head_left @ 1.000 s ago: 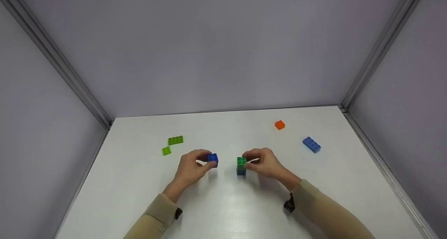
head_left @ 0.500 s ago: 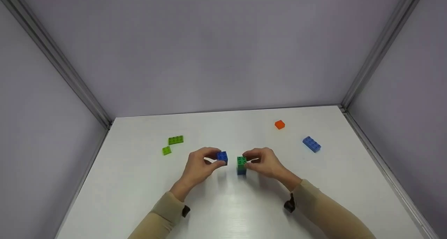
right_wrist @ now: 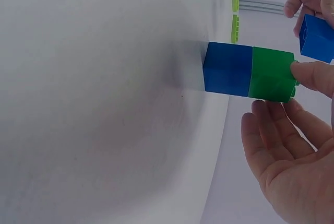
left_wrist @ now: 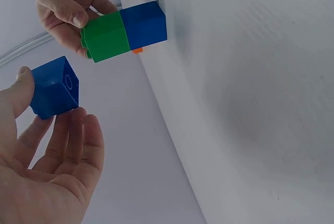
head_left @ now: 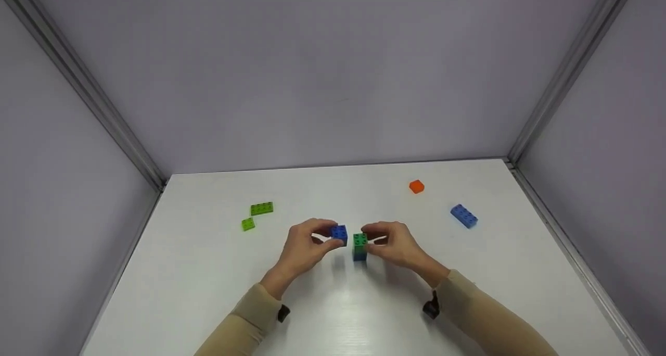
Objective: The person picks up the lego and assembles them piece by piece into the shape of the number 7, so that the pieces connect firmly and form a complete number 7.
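My left hand (head_left: pixel 306 245) pinches a blue building brick (head_left: pixel 338 233) between thumb and fingers, held above the table. In the left wrist view the hollow underside of this blue brick (left_wrist: pixel 55 87) shows, apart from anything else. Just to its right stands a two-brick stack on the table: a green brick (head_left: pixel 360 240) on top of a darker blue brick (right_wrist: pixel 228 69). My right hand (head_left: pixel 396 244) grips the green brick from the right, thumb on the near side and fingers on the far side.
A flat lime plate (head_left: pixel 261 208) and a smaller lime piece (head_left: pixel 248 224) lie on the white table (head_left: pixel 208 283) at left. Toward the back right are an orange block (head_left: pixel 417 186) and a long blue brick (head_left: pixel 464 216). Walls enclose the back and sides.
My left hand has carried its blue brick to the right, closer to the stack. The right hand and the stack have stayed where they were.
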Tool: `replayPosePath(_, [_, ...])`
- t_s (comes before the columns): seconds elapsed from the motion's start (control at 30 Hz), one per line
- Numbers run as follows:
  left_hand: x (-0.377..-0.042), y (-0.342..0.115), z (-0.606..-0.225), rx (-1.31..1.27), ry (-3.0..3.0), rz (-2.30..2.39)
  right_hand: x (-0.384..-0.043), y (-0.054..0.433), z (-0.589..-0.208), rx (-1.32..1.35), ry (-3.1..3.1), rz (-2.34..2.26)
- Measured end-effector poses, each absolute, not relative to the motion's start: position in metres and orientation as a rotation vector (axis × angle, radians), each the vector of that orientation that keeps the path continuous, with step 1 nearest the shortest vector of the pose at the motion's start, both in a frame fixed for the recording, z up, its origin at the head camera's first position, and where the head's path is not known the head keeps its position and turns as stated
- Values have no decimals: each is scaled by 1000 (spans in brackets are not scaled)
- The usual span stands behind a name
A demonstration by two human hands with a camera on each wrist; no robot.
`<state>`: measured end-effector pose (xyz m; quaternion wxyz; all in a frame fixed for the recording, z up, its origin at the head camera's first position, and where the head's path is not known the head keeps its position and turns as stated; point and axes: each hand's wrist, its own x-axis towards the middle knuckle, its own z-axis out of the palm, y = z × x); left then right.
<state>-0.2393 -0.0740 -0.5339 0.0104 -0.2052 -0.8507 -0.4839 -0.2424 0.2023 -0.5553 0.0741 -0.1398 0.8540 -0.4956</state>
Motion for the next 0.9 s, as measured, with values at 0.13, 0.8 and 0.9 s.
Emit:
replayPosePath(0.13, [-240,-69,-533,-673,-2646,-1524,-240,203,-551,-423,2596,-1488])
replayPosePath(0.8, [-253,-42,-533,-803,-2628,-1541,-236,201,-534,-788,2676,-1586])
replayPosePath(0.9, [-253,-39,-534,-810,-2633,-1545,-236,201,-533,-765,2693,-1567])
